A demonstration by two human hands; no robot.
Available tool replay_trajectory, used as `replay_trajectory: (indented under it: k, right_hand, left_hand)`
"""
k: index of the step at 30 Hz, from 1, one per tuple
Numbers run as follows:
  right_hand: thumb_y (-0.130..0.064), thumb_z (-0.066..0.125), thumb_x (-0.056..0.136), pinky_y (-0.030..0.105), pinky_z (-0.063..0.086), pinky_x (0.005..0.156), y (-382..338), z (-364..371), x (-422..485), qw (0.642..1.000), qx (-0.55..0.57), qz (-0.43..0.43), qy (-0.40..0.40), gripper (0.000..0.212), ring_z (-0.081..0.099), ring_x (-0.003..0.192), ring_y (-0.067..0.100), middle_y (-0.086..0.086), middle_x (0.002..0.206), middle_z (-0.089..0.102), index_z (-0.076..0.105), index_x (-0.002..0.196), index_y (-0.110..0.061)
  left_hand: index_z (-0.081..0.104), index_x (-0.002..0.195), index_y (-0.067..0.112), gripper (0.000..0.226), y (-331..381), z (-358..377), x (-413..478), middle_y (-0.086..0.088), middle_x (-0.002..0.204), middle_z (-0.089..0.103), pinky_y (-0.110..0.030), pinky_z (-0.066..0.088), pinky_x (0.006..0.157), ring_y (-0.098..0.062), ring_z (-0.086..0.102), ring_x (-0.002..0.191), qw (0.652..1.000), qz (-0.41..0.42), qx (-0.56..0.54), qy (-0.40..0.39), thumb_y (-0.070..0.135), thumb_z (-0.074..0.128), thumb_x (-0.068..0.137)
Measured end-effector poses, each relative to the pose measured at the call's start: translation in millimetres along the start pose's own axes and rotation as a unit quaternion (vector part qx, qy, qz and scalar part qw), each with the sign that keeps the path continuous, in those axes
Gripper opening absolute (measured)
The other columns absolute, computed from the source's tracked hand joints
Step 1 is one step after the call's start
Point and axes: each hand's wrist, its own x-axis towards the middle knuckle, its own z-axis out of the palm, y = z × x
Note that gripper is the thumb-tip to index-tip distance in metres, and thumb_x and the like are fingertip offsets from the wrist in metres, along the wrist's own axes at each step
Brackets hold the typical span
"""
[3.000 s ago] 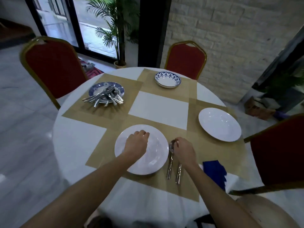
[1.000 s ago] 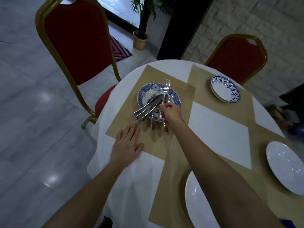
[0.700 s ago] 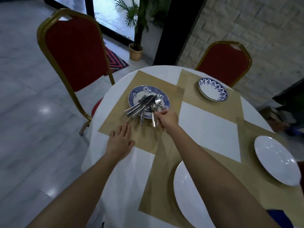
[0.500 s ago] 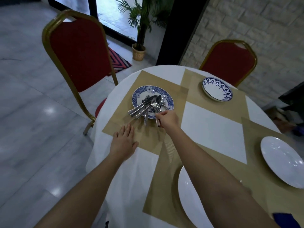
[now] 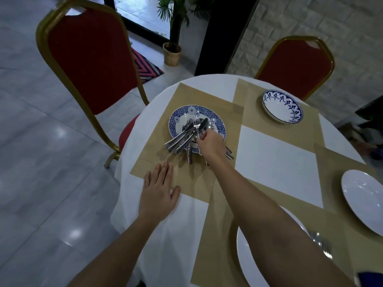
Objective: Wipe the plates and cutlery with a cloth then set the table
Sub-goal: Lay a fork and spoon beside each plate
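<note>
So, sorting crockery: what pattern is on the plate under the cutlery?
The plate has a blue-and-white patchwork rim, white centre; head view.

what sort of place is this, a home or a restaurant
Likely a restaurant or banquet room: a round table in white cloth, red gold-framed banquet chairs, and placemats set with plates and cutlery.

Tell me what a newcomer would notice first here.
The heap of cutlery on the blue patterned plate, mid-view, where the right hand pinches a fork. Nearer, the left hand rests flat on the tan placemat, with a red chair behind.
</note>
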Motion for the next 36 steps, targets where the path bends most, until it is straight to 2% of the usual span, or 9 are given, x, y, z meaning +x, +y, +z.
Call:
replay_trajectory:
  k: [3, 6, 10, 15, 22, 25, 30, 34, 36]
  right_hand:
    - [-0.019, 0.06, 0.091, 0.029, 0.044, 0.061, 0, 2, -1, 0.996, -0.08, -0.025, 0.013, 0.007, 0.06, 0.082, 0.019, 0.001, 0.091, 0.065, 0.065, 0.095, -0.018]
    - [-0.029, 0.057, 0.093, 0.031, 0.049, 0.064, -10, 9, -2, 0.997, -0.064, -0.032, 0.007, 0.018, 0.063, 0.083, 0.021, 0.003, 0.091, 0.067, 0.069, 0.095, -0.015]
    - [-0.047, 0.06, 0.087, 0.024, 0.033, 0.052, -25, 15, -1, 0.999, -0.024, 0.032, -0.037, 0.037, 0.06, 0.071, 0.023, 0.002, 0.076, 0.064, 0.066, 0.079, -0.012]
    - [-0.031, 0.062, 0.087, 0.025, 0.031, 0.048, -27, 11, 7, 0.993, 0.034, 0.079, -0.076, 0.026, 0.056, 0.069, 0.023, 0.004, 0.074, 0.058, 0.052, 0.071, -0.012]
    - [-0.027, 0.055, 0.088, 0.026, 0.035, 0.05, -17, -12, 3, 0.995, -0.004, 0.064, -0.072, 0.024, 0.054, 0.067, 0.021, 0.003, 0.07, 0.055, 0.051, 0.071, -0.01]
    - [-0.023, 0.052, 0.09, 0.026, 0.032, 0.051, -11, -22, 1, 0.996, -0.038, 0.038, -0.075, 0.02, 0.053, 0.071, 0.025, 0.007, 0.077, 0.056, 0.053, 0.077, -0.008]
    - [-0.024, 0.051, 0.094, 0.029, 0.037, 0.062, -4, -35, -4, 0.997, -0.057, 0.007, -0.044, 0.021, 0.052, 0.075, 0.027, 0.008, 0.08, 0.054, 0.056, 0.082, -0.007]
    - [-0.022, 0.046, 0.096, 0.026, 0.031, 0.052, 3, -55, -11, 0.998, -0.036, 0.016, -0.044, 0.021, 0.052, 0.073, 0.027, 0.004, 0.074, 0.052, 0.051, 0.079, -0.01]
    - [-0.018, 0.043, 0.096, 0.027, 0.034, 0.055, 11, -68, -16, 0.998, -0.01, 0.011, -0.059, 0.019, 0.056, 0.085, 0.032, 0.011, 0.09, 0.058, 0.058, 0.093, -0.006]
  left_hand:
    - [0.036, 0.145, 0.008, 0.067, 0, 0, 0, -0.011, 0.151, 0.035, -0.047, 0.024, 0.112, -0.029, 0.031, 0.14, 1.0, -0.001, -0.004, 0.003, 0.048, 0.03, 0.092]
    - [0.036, 0.145, 0.008, 0.066, -1, -1, 0, -0.01, 0.151, 0.034, -0.045, 0.021, 0.112, -0.029, 0.031, 0.14, 1.0, 0.0, 0.001, 0.001, 0.047, 0.03, 0.092]
    - [0.036, 0.145, 0.009, 0.065, -1, -1, 0, -0.009, 0.151, 0.036, -0.045, 0.02, 0.112, -0.028, 0.032, 0.14, 1.0, -0.001, -0.002, -0.001, 0.047, 0.031, 0.092]
    - [0.038, 0.144, 0.008, 0.065, -1, -2, -1, -0.009, 0.149, 0.038, -0.046, 0.022, 0.112, -0.028, 0.033, 0.139, 1.0, 0.001, -0.009, 0.006, 0.046, 0.032, 0.092]
    - [0.041, 0.142, 0.006, 0.064, -1, -3, -1, -0.012, 0.148, 0.04, -0.049, 0.027, 0.111, -0.03, 0.036, 0.137, 1.0, 0.009, -0.013, 0.007, 0.045, 0.032, 0.091]
    - [0.042, 0.141, 0.006, 0.065, -1, -4, 0, -0.013, 0.147, 0.04, -0.05, 0.029, 0.11, -0.031, 0.037, 0.137, 1.0, 0.01, -0.01, 0.002, 0.046, 0.031, 0.092]
    - [0.047, 0.137, 0.002, 0.064, 2, -6, 0, -0.016, 0.143, 0.046, -0.053, 0.036, 0.104, -0.035, 0.044, 0.131, 1.0, 0.007, -0.007, -0.016, 0.042, 0.032, 0.09]
    - [0.051, 0.133, -0.001, 0.064, 7, -10, 2, -0.019, 0.139, 0.049, -0.054, 0.041, 0.099, -0.037, 0.049, 0.126, 0.999, -0.002, 0.021, -0.041, 0.041, 0.032, 0.089]
    - [0.044, 0.138, 0.0, 0.061, 12, -13, 0, -0.019, 0.144, 0.043, -0.053, 0.037, 0.103, -0.038, 0.043, 0.131, 0.999, -0.015, 0.03, -0.042, 0.04, 0.035, 0.093]
